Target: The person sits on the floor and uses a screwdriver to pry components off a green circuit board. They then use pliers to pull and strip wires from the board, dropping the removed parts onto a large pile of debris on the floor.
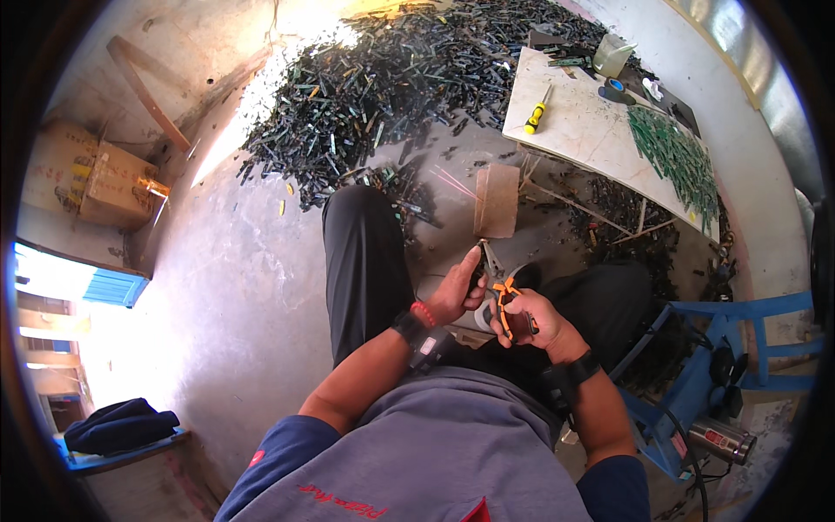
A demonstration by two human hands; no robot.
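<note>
My right hand is wrapped round a pair of pliers with orange and black handles. The jaws point up and away from me, to the left, and reach the fingers of my left hand. That hand is closed on a small dark strip, mostly hidden by the fingers and thumb. Whether the jaws grip the strip, I cannot tell. Just beyond both hands stands a brown cardboard piece, between my knees.
A large heap of dark strips covers the far floor. On a pale low table lie a yellow screwdriver, tape, a plastic cup and green strips. A blue chair and a metal flask are at right.
</note>
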